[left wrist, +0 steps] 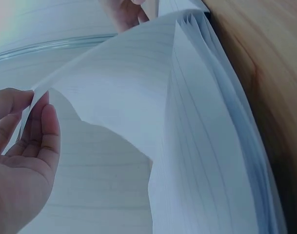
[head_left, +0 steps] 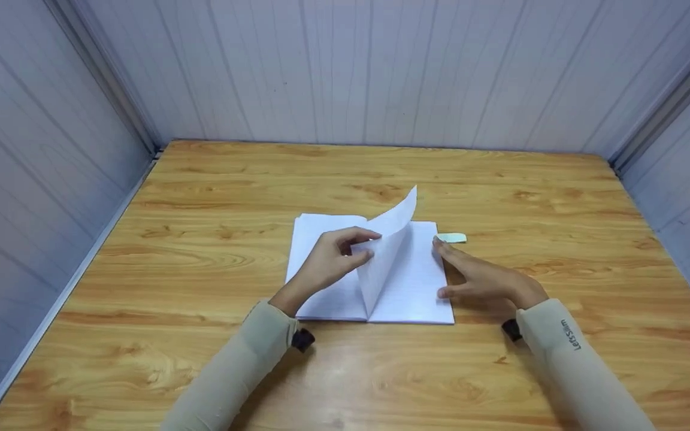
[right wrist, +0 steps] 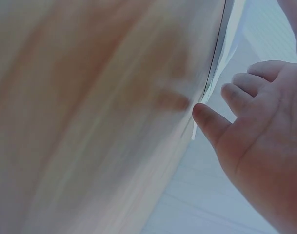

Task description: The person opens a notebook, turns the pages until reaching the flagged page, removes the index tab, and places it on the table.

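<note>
An open notebook with lined white pages lies on the wooden table. One page stands raised near the middle, its upper corner curling up to the right. My left hand pinches this page between thumb and fingers; the left wrist view shows the page held by the hand. At the notebook's right edge is my right hand, its fingers extended along that edge. In the right wrist view the hand has nothing in its grasp. A pale green tab sticks out past the right edge, beside the right fingertips.
The wooden table stretches out around the notebook on all sides. White panelled walls rise behind it and at both sides. A dark wrist device shows below the left cuff, and another by the right cuff.
</note>
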Demonstrator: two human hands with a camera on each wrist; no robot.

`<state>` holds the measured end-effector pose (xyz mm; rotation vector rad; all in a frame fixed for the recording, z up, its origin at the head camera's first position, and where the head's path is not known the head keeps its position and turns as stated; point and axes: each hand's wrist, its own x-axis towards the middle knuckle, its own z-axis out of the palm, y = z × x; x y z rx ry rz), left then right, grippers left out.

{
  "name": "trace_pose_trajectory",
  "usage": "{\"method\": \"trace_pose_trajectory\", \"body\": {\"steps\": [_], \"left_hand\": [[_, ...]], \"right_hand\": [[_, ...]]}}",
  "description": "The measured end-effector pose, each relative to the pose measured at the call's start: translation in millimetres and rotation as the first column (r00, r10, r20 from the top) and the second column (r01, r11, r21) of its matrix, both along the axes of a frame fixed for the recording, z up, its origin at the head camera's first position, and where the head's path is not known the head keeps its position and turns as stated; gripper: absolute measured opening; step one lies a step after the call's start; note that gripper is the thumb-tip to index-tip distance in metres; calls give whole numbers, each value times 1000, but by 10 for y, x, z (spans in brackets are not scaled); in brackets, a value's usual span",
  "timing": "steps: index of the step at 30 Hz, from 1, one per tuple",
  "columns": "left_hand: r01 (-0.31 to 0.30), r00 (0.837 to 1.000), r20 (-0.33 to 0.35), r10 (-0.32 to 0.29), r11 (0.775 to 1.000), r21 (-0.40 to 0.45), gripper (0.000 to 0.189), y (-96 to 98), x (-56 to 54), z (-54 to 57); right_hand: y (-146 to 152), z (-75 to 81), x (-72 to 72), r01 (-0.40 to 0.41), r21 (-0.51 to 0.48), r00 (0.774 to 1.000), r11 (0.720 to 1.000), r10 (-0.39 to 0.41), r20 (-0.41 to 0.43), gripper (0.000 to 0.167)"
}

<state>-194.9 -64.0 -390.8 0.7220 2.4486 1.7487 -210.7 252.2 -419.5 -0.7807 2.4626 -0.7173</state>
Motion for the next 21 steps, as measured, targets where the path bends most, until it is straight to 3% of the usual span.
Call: {"method": "trace_pose_trajectory", "body": {"steps": [7, 21], "left_hand": [[-49, 999, -8, 49, 999, -19, 26, -130, -18, -19], [-84, 993, -87, 75, 990, -109, 36, -419, 20, -55]], "right_hand": [[-5, 3, 0, 13, -3, 1000, 1000, -13, 7, 103], [-60, -11, -22, -42, 5, 999, 999, 42, -15, 103]]}}
